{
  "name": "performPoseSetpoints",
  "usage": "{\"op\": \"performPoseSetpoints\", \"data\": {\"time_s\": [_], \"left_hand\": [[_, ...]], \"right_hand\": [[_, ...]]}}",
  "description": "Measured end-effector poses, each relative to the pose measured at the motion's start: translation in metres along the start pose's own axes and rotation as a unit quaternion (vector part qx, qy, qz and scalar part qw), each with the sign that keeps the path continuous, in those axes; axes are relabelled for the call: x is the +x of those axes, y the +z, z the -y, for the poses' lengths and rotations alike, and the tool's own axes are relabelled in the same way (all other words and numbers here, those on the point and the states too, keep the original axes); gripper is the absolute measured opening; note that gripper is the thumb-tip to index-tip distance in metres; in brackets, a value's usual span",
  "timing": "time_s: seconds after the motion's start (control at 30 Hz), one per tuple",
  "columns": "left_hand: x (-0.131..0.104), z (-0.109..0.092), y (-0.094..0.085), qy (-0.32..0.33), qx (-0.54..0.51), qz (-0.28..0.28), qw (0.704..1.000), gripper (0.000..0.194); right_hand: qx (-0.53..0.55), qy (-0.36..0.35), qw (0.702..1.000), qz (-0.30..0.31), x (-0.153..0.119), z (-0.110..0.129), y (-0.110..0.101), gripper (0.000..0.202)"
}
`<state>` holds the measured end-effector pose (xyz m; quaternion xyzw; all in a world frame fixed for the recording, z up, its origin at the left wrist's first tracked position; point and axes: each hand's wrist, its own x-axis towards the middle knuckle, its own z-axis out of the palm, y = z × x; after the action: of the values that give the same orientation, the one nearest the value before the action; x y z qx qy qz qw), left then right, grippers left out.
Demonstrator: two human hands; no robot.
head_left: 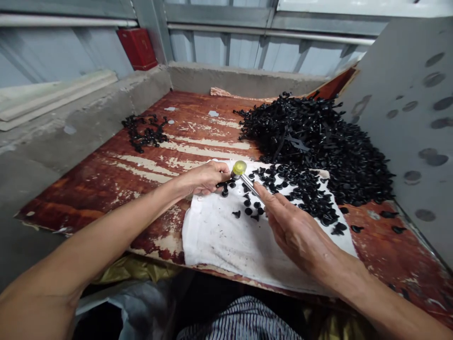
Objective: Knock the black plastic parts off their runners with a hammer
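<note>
My right hand (292,219) is wrapped around the metal handle of a small mallet (239,167) with a translucent yellow face. The mallet's head is beside the fingertips of my left hand (205,177), over the white cloth. Those left fingers pinch a dark black molded piece (222,184), partly hidden by the hand; round-headed ends show near the mallet. Whether the mallet touches it I cannot tell. Several loose black pieces (248,211) with round flat heads and short stems lie on the white cloth (226,241) below and between my hands.
A large heap of black pieces (300,132) covers the board's back right. A smaller pile of branched black pieces (145,132) lies at the left. The worn reddish board (123,189) is bordered by a concrete ledge (141,89) and a grey spotted panel (406,118).
</note>
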<state>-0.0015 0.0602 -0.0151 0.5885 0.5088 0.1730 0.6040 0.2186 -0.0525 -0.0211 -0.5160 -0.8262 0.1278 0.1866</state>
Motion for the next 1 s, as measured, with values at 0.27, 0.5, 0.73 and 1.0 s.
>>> {"op": "performPoseSetpoints", "data": {"time_s": [0.27, 0.5, 0.73, 1.0], "left_hand": [[-0.005, -0.003, -0.003, -0.037, -0.051, 0.039, 0.997, 0.009], [-0.013, -0.005, -0.003, -0.058, -0.079, 0.012, 0.995, 0.016], [-0.013, -0.009, 0.001, -0.070, -0.047, -0.008, 0.996, 0.018], [-0.015, -0.007, 0.006, -0.053, 0.026, -0.036, 0.998, 0.021]], "right_hand": [[0.084, 0.020, 0.996, -0.021, -0.003, -0.007, 0.009, 0.070], [0.050, -0.078, 0.994, -0.060, -0.005, -0.009, 0.002, 0.067], [-0.009, -0.118, 0.988, -0.103, 0.002, 0.003, -0.003, 0.066], [0.037, -0.053, 0.997, -0.040, 0.004, -0.002, 0.003, 0.060]]}}
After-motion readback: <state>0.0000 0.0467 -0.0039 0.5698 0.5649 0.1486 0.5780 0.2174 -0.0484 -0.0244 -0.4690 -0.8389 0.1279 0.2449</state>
